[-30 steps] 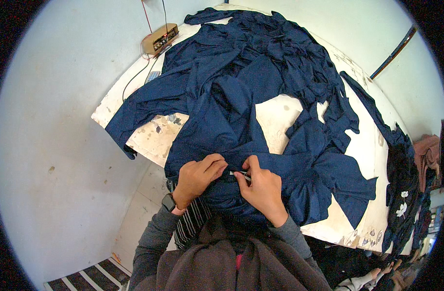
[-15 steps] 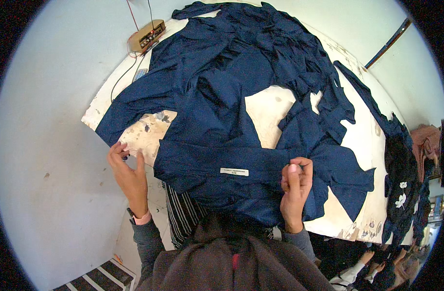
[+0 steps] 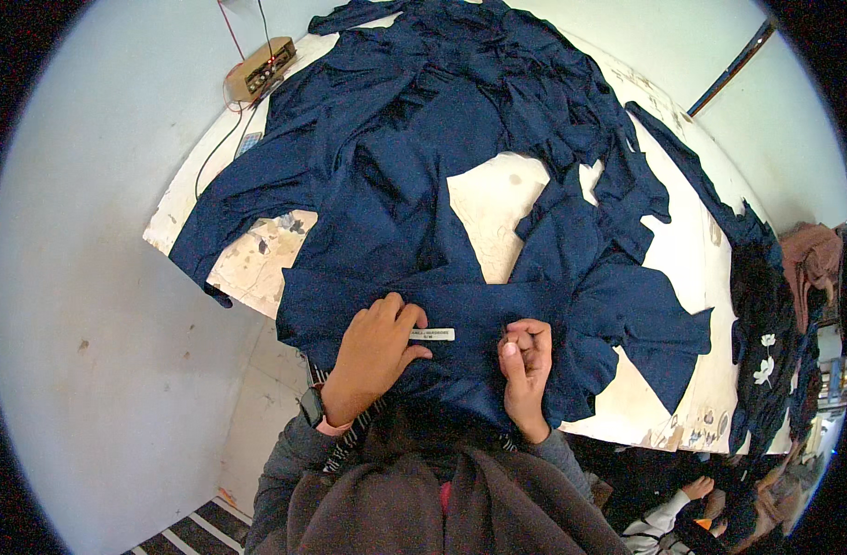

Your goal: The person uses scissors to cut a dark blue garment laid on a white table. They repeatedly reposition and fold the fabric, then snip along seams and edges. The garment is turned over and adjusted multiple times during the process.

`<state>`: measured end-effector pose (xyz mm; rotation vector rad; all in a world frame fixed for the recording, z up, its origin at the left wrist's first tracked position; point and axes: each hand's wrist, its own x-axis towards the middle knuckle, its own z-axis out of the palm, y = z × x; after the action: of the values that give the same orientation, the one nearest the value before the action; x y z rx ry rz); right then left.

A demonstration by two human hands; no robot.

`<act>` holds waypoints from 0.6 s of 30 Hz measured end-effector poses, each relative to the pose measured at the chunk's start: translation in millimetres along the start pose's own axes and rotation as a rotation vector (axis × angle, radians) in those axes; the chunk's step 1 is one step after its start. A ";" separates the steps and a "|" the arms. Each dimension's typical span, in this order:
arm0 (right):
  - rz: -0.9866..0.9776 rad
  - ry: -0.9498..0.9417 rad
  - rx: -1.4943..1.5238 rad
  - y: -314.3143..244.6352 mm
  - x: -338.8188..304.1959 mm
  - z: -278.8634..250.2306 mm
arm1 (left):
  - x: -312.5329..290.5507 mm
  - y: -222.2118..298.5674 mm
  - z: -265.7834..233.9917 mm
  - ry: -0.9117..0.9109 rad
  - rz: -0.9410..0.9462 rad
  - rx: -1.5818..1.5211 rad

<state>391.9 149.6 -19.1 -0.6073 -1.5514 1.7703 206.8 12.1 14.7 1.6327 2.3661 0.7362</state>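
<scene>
A large spread of dark navy cloth [image 3: 497,305] lies in front of me, its near edge at my lap. A small white printed label [image 3: 435,334] sits on its near band. My left hand [image 3: 368,356] rests on the cloth at the label's left end, thumb and forefinger apart on either side of it. Just right of the label, my right hand [image 3: 528,375] is closed over the cloth, fingers curled and thumb pressed against them. Whatever it holds, if anything, is too small to make out.
The cloth covers much of a pale stained table [image 3: 497,199]. A tan box with knobs and wires [image 3: 260,70] stands at its far left edge, beside a wall. To the right lie black garments with white flowers [image 3: 765,359]. Another person's sleeve and hand [image 3: 687,499] show at lower right.
My left hand has moved right, from beyond the cloth's left edge onto the cloth by the label. My right hand has shifted slightly left and down, still closed. The view has shifted a little.
</scene>
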 end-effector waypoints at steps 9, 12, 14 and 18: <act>0.026 -0.050 -0.021 1.4 0.0 -1.1 | 9.0 -1.0 0.8 0.105 0.146 -0.042; 0.022 -0.049 -0.033 0.8 2.7 1.2 | 23.1 -8.4 -1.1 0.090 0.332 0.056; 0.013 -0.042 -0.010 -1.3 5.8 3.7 | 33.1 -13.2 2.6 0.059 0.456 0.128; 0.073 -0.026 -0.325 -15.6 12.8 8.6 | 42.0 -22.2 15.8 -0.023 0.570 0.234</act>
<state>380.3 154.3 -1.1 -0.8075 -1.8742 1.5934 178.8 49.1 -4.1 2.4438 2.0341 0.5236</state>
